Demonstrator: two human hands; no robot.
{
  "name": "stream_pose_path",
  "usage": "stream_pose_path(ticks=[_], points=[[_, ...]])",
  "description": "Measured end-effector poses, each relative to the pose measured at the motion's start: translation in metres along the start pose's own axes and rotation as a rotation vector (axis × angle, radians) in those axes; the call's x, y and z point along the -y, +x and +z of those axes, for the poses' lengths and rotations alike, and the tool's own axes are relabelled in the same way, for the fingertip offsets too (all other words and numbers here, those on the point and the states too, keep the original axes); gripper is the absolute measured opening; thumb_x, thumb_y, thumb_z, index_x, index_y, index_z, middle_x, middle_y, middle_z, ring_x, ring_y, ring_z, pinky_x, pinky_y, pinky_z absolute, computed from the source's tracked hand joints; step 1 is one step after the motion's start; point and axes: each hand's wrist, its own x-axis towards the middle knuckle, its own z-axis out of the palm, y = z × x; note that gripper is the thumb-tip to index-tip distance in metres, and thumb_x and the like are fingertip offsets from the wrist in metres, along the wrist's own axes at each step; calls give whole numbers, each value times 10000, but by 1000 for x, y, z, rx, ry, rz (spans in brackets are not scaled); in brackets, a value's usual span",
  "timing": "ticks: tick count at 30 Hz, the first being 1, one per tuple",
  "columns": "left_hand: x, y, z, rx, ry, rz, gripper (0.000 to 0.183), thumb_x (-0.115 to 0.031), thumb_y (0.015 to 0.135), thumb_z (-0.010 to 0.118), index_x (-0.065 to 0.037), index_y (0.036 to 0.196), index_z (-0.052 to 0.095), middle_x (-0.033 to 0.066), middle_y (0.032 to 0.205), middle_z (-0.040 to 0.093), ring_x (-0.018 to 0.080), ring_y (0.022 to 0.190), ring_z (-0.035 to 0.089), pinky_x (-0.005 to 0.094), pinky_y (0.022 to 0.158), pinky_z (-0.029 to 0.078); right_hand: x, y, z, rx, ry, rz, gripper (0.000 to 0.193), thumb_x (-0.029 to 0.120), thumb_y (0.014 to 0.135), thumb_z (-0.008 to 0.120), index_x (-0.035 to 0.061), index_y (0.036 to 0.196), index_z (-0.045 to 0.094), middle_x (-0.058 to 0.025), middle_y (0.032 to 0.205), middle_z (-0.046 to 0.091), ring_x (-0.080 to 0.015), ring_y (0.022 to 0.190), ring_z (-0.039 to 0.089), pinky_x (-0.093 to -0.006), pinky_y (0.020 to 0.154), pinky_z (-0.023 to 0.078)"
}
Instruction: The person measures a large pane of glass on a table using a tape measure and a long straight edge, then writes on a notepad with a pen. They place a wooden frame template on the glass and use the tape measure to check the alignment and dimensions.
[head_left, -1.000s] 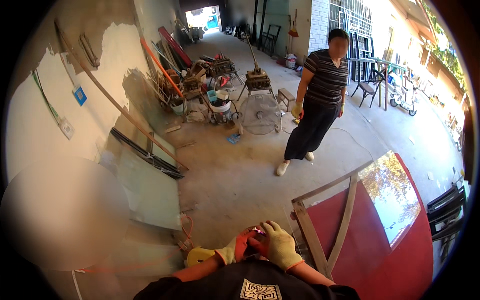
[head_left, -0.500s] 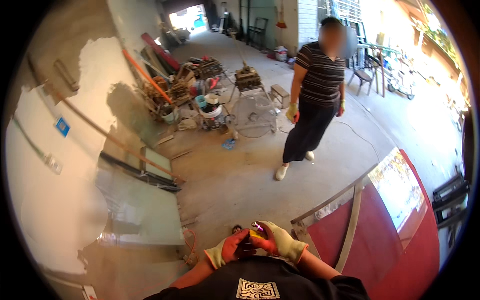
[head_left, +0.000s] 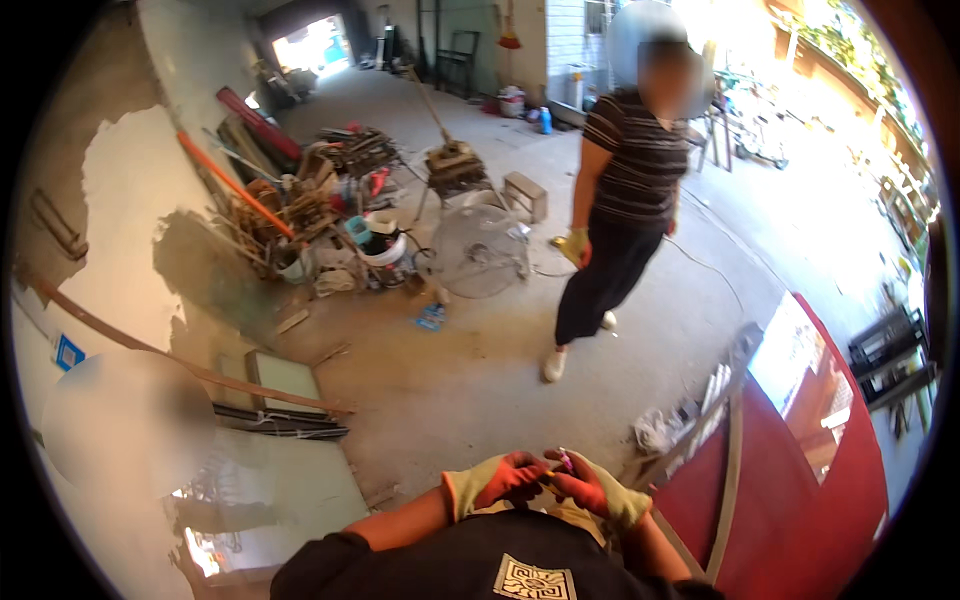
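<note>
Both my hands wear cream work gloves with red-orange palms and meet close in front of my dark shirt. My left hand (head_left: 492, 484) has its fingers curled inward, touching or nearly touching the right fingertips. In my right hand (head_left: 603, 492), a small slim thing with a pink, shiny end (head_left: 566, 461) pokes up between the fingers. A bit of yellow (head_left: 547, 478) shows between the two hands. What kind of thing this is, and whether both colours belong to one piece, I cannot make out; the gloves cover most of it.
A red tabletop (head_left: 790, 520) with a glass sheet (head_left: 785, 350) lies at my right. Glass panes (head_left: 290, 490) lean at the left. Ahead, a person (head_left: 630, 190) in a striped shirt stands beside a floor fan (head_left: 480, 250), a bucket (head_left: 385, 262) and piled scrap.
My view has shifted, and my hands now sit further right in it. Less of the yellow shows between my gloves. The other person's stance and gloved hand have changed slightly.
</note>
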Motion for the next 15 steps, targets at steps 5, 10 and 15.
stream_pose_path(ticks=[5,10,15], points=[[-37,41,-12,21,298,44,609,-581,1072,817,-32,1296,679,58,1116,772,167,989,684,355,886,582,-1,19,1,-97,159,72,617,438,1174,664,0,1596,560,-25,1129,711,-108,968,641,-276,857,523],[-90,65,15,-122,665,112,518,-522,1086,812,-48,1267,706,90,1099,799,178,971,693,376,884,572,-11,39,-36,-206,136,32,572,552,1215,547,27,1365,717,-18,1091,746,-121,909,661,-273,807,525],[-137,74,52,-158,644,82,456,-473,1104,777,-55,1272,712,101,1085,803,191,949,712,392,877,576,2,48,-81,-241,166,5,533,551,1180,604,39,1219,746,-6,961,725,-92,750,616,-268,648,467]])
